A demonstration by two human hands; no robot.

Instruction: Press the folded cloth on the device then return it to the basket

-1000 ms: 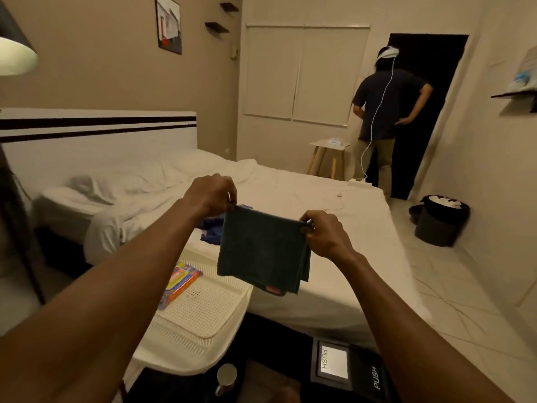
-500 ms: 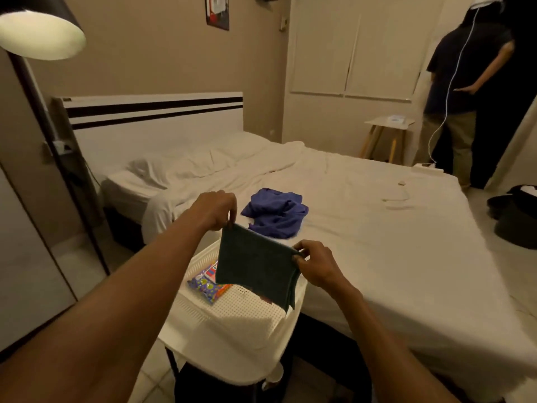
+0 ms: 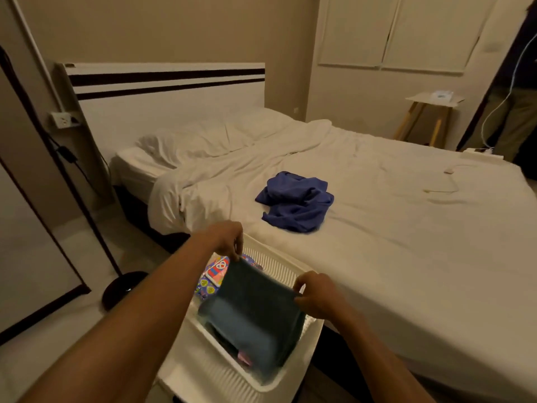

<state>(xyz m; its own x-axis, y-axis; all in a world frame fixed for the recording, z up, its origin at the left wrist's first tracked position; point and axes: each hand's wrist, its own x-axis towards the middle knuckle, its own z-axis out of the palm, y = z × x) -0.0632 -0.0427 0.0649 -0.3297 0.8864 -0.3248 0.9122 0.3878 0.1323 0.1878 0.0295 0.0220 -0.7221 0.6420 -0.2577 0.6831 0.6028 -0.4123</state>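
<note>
A folded dark green cloth point(image 3: 255, 289) hangs down into the white plastic basket point(image 3: 290, 274) beside the bed. My left hand point(image 3: 225, 239) pinches its far upper corner and my right hand point(image 3: 315, 293) pinches the near upper corner. The cloth's lower edge lies on other folded fabric, blue-grey, inside the basket. Colourful packets point(image 3: 213, 274) sit at the basket's far left end. The pressing device is out of view.
A crumpled blue garment point(image 3: 296, 200) lies on the white bed point(image 3: 406, 228) just beyond the basket. A floor lamp's pole and round base point(image 3: 123, 287) stand to the left. Another person point(image 3: 520, 106) stands by a small wooden stool point(image 3: 433, 112) at the far right.
Both hands have lowered the green cloth from in front of me down into the basket. My view has swung left and down, away from the device.
</note>
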